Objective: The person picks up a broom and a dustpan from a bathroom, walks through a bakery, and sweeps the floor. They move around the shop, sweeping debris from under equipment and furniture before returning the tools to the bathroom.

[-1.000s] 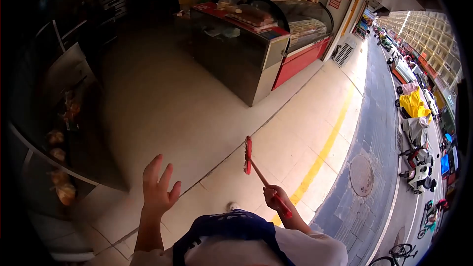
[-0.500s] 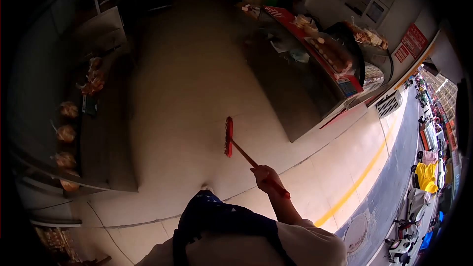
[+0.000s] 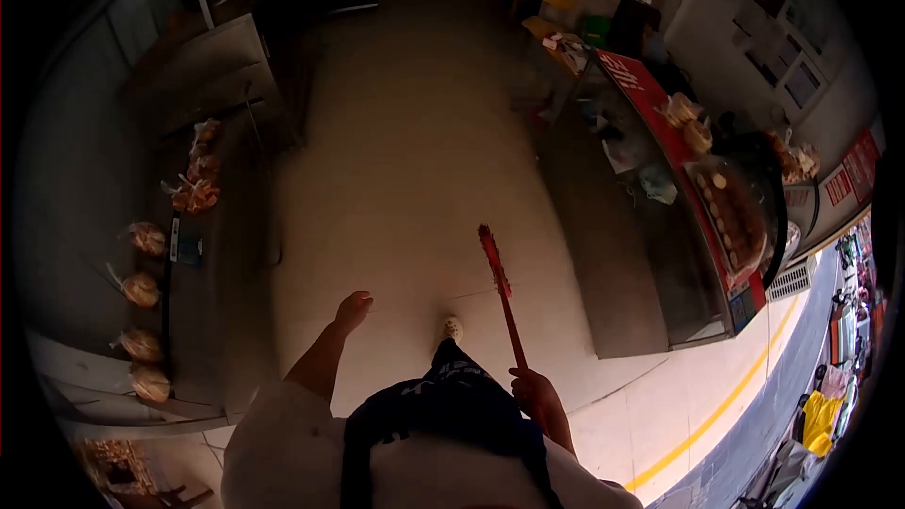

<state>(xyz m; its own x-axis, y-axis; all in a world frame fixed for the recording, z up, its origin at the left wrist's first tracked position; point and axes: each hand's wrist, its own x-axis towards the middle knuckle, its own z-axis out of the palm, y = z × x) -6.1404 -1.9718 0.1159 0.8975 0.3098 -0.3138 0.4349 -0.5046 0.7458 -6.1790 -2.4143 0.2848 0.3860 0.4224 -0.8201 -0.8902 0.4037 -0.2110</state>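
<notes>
A pale tiled floor (image 3: 405,179) runs down the middle of a small food shop, between a glass-fronted display counter (image 3: 650,264) on my right and a dark steel counter (image 3: 203,254) on my left. Trays of baked goods (image 3: 731,217) sit along the top of the display counter, towards its street end. Bagged buns (image 3: 141,288) lie in a row along the outer edge of the steel counter. At the lower right the floor gives way to pavement with a yellow line (image 3: 716,413) painted across it.

My right hand (image 3: 534,392) is clamped around the lower part of the handle of the red broom (image 3: 507,313), fingers wrapped right round it. The broom stands tilted forward and a little to the left, with its head well ahead of my shoe (image 3: 453,328). It looks as if the head is just clear of the tiles, though from this height I can't be sure.

My left hand (image 3: 353,305) hangs out over the bare floor, near the front edge of the steel counter. It holds nothing and touches nothing. I cannot tell whether its fingers are curled or spread. My dark apron (image 3: 443,410) fills the view below both arms.
</notes>
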